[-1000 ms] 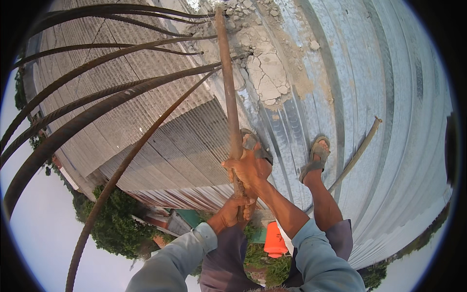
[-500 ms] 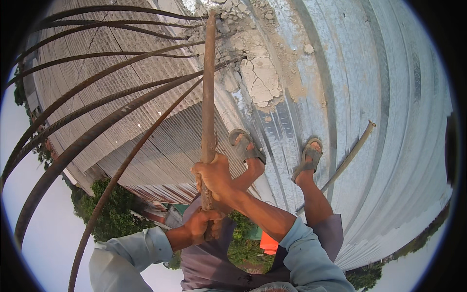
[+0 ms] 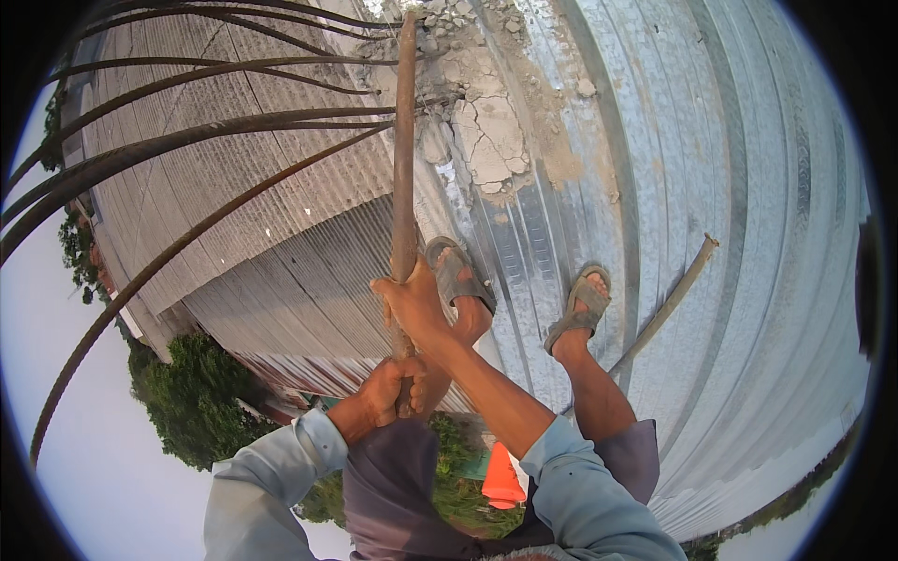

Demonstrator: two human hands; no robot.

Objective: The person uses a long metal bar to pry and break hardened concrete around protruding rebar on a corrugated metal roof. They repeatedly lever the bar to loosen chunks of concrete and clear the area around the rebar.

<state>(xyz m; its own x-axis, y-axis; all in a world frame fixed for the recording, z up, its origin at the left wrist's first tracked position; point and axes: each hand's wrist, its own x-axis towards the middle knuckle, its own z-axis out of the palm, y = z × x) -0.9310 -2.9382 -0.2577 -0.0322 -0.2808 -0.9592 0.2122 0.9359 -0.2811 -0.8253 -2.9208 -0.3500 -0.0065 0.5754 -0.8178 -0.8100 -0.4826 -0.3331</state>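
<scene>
Rebars (image 3: 150,143) fan out past left edge of metal deck (image 3: 692,168). Left hand (image 3: 393,388) wrapped round bottom end of bar (image 3: 404,168), fingers curled. Bar roughly upright in view, its top overlapping rubble (image 3: 489,140) by deck's upper left edge; contact unclear. Right hand (image 3: 413,304) clasps bar just above left. Sandaled feet (image 3: 575,313) near deck's left edge. Stick (image 3: 666,304) lies on deck, right of feet.

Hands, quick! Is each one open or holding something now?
Left hand: closed, holding the brown pole near its lower end.
Right hand: closed, holding the same pole farther up.
</scene>
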